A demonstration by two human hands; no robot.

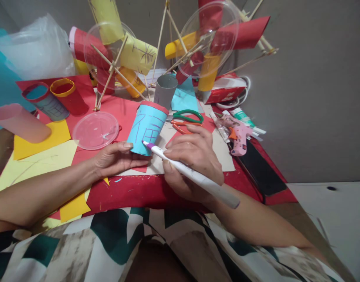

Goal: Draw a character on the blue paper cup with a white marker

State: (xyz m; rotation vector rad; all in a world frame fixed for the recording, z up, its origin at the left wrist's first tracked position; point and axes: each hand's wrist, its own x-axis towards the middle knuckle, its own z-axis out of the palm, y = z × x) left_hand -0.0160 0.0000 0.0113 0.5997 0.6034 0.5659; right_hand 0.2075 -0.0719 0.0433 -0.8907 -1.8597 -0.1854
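Observation:
A light blue paper tube [148,124] with a red rim and purple lines drawn on it lies tilted on the table. My left hand [117,158] holds its lower end with thumb and fingers. My right hand [191,162] grips a white marker [194,176] whose purple tip touches the tube's lower edge.
Behind stand two pinwheel-like models of coloured paper rolls, skewers and clear lids [109,55] [211,37]. A loose clear lid [95,130], paper tubes [45,100], a grey tube [165,91], scissors [187,119], a pink glue gun [241,138] and yellow and red paper sheets [45,156] surround the work spot.

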